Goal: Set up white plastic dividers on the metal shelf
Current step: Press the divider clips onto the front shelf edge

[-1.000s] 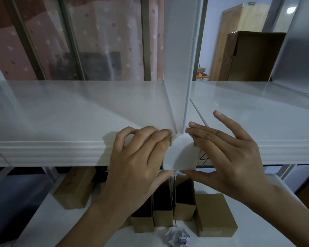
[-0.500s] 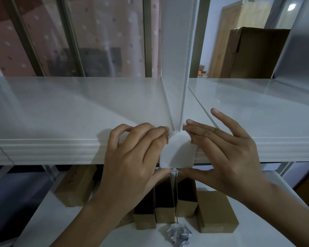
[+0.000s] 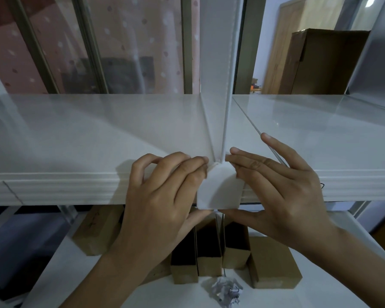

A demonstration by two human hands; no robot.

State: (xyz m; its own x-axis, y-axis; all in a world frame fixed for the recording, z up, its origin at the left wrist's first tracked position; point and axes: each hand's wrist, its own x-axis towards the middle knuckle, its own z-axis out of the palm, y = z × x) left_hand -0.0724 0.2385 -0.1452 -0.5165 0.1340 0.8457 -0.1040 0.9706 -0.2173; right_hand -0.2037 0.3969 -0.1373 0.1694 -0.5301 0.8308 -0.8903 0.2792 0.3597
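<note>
A white plastic divider [image 3: 216,81] stands upright on the white metal shelf [image 3: 76,138], running from the back to the front edge. Its front clip [image 3: 220,190] hangs over the shelf's front lip. My left hand [image 3: 165,196] grips the clip from the left, fingers on its top corner and thumb under its bottom edge. My right hand [image 3: 280,196] grips it from the right, fingers spread along the shelf edge and thumb below the clip.
Another translucent divider [image 3: 373,63] stands at the far right of the shelf. On the lower shelf [image 3: 333,294] sit several brown cardboard boxes [image 3: 273,263] and a crumpled paper ball [image 3: 226,292]. Behind the shelf are window bars and a curtain.
Both hands stay on the divider's front clip with almost the same grip. The view has shifted slightly; the divider has not visibly moved.
</note>
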